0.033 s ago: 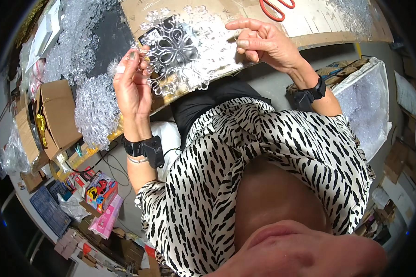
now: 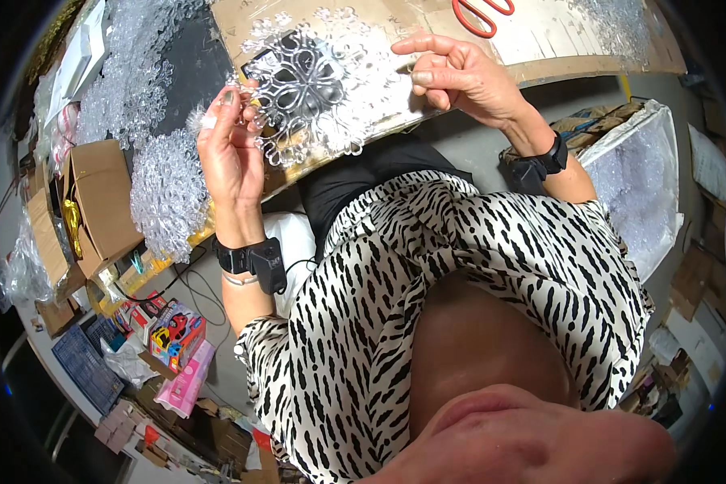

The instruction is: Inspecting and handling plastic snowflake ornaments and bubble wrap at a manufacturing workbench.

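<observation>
A clear plastic snowflake ornament (image 2: 306, 95) with looped petals is held up over the near edge of the table. My left hand (image 2: 232, 157) pinches its left rim between thumb and fingers. Off its right side, my right hand (image 2: 476, 81) has the thumb pressed to the curled fingers while the index finger reaches out to the left. Whatever the right fingertips may hold is too small to make out. Through the ornament, a dark flat object (image 2: 260, 63) shows on the table.
Red scissor handles (image 2: 486, 28) lie beyond my right hand on the cardboard-covered table (image 2: 557, 36). Piles of clear ornaments (image 2: 169, 189) sit at the left. A brown carton (image 2: 101, 202) stands farther left. At the right is a white-lined container (image 2: 633, 181) of clear pieces.
The snowflake ornament has shifted very slightly. Both hands keep nearly the same place and grip.
</observation>
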